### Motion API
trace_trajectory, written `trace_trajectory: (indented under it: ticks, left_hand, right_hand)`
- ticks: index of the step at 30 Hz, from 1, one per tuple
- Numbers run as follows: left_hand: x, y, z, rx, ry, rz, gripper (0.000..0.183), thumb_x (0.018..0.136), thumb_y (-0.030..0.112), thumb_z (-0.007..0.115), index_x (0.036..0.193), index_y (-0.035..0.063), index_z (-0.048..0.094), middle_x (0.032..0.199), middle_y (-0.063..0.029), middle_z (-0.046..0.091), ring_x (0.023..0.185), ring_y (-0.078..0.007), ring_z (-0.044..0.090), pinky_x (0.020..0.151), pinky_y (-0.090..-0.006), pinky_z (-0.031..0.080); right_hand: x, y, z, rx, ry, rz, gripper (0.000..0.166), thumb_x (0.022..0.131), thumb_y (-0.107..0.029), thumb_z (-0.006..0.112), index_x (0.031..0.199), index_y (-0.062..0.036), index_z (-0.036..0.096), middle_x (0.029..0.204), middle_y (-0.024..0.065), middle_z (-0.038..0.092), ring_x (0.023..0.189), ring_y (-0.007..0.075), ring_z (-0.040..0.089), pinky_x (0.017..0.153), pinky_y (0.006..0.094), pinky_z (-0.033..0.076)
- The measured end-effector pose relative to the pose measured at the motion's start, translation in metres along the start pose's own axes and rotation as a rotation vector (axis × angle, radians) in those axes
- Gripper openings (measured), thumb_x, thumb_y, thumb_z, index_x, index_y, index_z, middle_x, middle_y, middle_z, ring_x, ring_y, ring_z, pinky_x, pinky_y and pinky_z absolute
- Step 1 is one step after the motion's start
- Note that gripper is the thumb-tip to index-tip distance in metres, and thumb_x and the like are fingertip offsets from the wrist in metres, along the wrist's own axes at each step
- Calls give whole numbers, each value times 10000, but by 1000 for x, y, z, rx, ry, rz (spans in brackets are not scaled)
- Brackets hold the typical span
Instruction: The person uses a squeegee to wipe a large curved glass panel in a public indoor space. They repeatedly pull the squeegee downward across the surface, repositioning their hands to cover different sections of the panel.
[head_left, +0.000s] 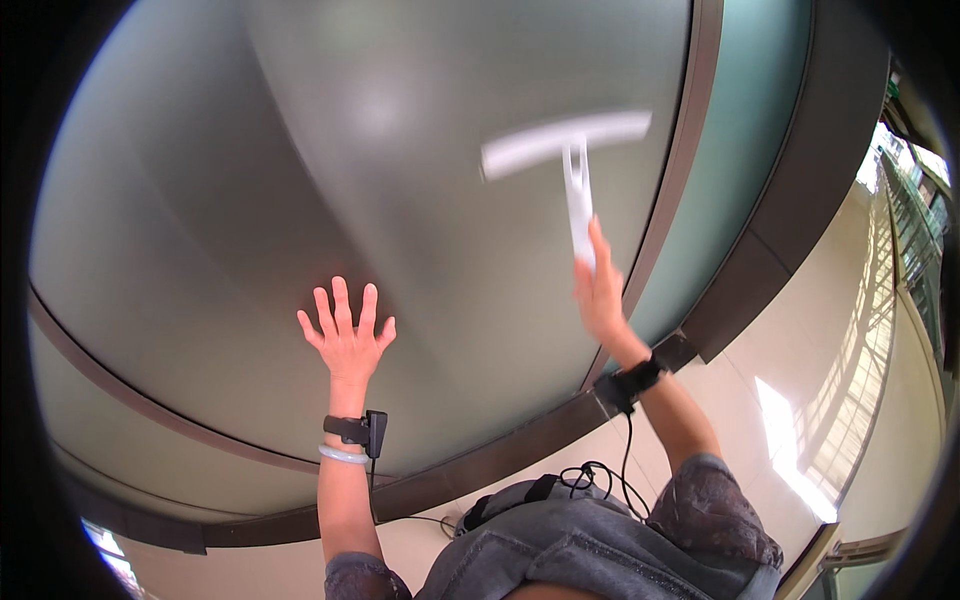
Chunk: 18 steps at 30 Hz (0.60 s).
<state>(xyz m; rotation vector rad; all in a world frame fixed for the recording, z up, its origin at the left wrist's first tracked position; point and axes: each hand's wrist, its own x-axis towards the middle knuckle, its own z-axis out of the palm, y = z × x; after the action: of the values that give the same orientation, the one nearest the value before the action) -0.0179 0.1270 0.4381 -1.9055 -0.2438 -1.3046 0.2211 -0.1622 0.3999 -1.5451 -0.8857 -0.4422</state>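
A large frosted glass panel (450, 247) fills most of the head view before me. My left hand (350, 337) is spread against or just in front of the glass, left of centre, with nothing in it. To the right, my right hand (600, 289) grips the lower handle of a white squeegee (577, 195). The squeegee's wide head is uppermost, slightly tilted, and lies over the upper right of the panel. It looks blurred, and whether its blade touches the glass I cannot tell.
A brown metal frame strip (679, 161) borders the panel on the right, with a teal glass strip (750, 150) beyond. Dark edging (480, 459) runs along the bottom above beige floor tiles (720, 420). Black cables (628, 450) hang from both wrist straps. Railings (915, 202) stand far right.
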Motion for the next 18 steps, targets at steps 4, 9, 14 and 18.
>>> trace_trajectory:
  ticks: [4, 9, 14, 18]
  left_hand:
    - [2, 6, 3, -22, -4, -35, 560, 945, 529, 470, 1440, 267, 469, 1544, -148, 389, 1423, -390, 352, 1135, -651, 210]
    - [0, 3, 1, -17, 6, -44, 564, 938, 537, 479, 1442, 283, 468, 1537, -147, 402, 1421, -384, 357, 1130, -654, 214]
    - [-4, 3, 1, -27, -3, -33, 554, 959, 545, 451, 1439, 268, 474, 1533, -162, 407, 1420, -393, 354, 1133, -657, 196]
    - [0, 2, 2, -27, 9, -34, 551, 965, 545, 443, 1442, 270, 471, 1536, -155, 406, 1424, -392, 348, 1140, -649, 188]
  right_hand:
    - [-153, 77, -7, -54, -253, 346, 608, 980, -46, 503, 1533, -51, 250, 1382, 327, 498, 1276, 467, 508, 1027, 455, 448]
    - [-192, 89, -24, -49, -320, 462, 605, 962, -13, 496, 1526, -54, 284, 1409, 300, 488, 1280, 463, 507, 1031, 463, 447]
    - [-26, 1, -22, 117, 78, 429, 667, 982, -36, 497, 1571, -198, 230, 1164, 131, 617, 740, 156, 589, 642, 349, 552]
    - [17, -55, 13, 324, 147, 470, 825, 977, -31, 501, 1579, -239, -24, 937, 113, 573, 688, 156, 574, 566, 335, 540]
